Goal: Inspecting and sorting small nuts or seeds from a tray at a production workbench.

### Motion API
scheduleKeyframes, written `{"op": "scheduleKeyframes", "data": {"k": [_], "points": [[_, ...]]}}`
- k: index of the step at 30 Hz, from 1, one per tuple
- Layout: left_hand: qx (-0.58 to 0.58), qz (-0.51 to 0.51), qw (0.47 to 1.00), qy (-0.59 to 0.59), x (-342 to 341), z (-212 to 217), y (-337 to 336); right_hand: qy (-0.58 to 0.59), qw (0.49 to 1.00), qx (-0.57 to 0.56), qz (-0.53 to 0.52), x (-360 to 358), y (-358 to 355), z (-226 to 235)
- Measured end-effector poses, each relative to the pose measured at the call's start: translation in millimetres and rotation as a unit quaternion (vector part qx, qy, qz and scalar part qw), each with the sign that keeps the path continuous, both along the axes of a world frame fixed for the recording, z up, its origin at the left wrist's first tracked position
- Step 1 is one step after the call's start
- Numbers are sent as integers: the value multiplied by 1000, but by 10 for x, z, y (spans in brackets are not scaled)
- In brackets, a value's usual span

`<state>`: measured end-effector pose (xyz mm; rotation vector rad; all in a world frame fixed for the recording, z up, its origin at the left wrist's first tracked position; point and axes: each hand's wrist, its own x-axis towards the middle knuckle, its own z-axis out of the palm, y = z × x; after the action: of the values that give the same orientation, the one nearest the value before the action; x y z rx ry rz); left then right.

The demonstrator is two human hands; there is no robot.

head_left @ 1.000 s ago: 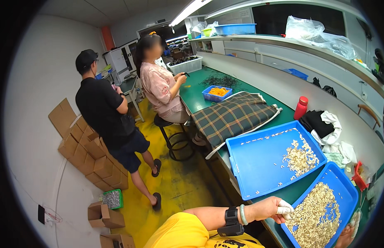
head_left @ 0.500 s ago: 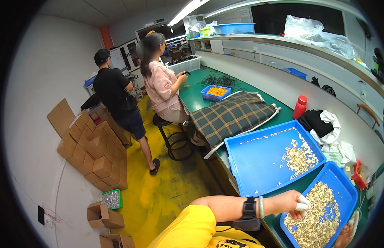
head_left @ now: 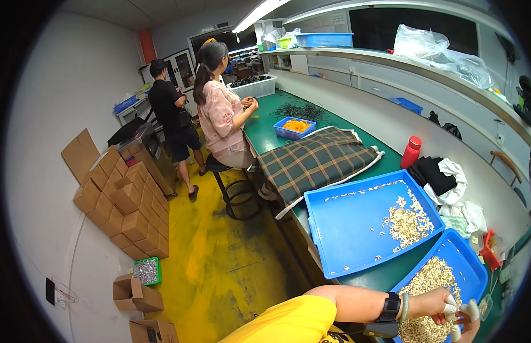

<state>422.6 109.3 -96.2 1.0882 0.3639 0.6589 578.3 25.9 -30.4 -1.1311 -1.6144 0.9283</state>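
My left hand reaches over the near blue tray, which is heaped with small beige parts. Its forearm wears a black watch and a pale bracelet, and the fingertips wear white covers. My right hand shows only partly at the lower right edge, also with white fingertip covers, touching the left hand's fingers. Whether anything is pinched between them is too small to tell. A second blue tray beside it holds a thinner scatter of beige parts.
A plaid cloth covers the green bench, beside a red bottle and clothes. A seated person in pink works further along; a person in black stands behind. Cardboard boxes are stacked along the left wall on a yellow floor.
My left hand has slid right across the near tray and met my right hand. The person in black has walked away toward the back of the room.
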Motion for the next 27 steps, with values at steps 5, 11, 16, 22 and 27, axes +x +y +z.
{"op": "scheduleKeyframes", "data": {"k": [5,11,16,22,27], "points": [[-8,-14,1000,18,147,-121,-40,-239,968,81,-13,-53,59,-35],[-32,-6,998,49,247,-83,-93,-307,938,158,21,51,115,-109],[-47,-42,998,33,426,-106,-79,-318,932,174,-3,145,104,-104],[-55,-42,997,47,489,-18,-65,-336,914,223,-27,280,159,-181],[-83,-65,994,25,534,-241,-48,-368,888,274,-34,349,154,-304]]}}
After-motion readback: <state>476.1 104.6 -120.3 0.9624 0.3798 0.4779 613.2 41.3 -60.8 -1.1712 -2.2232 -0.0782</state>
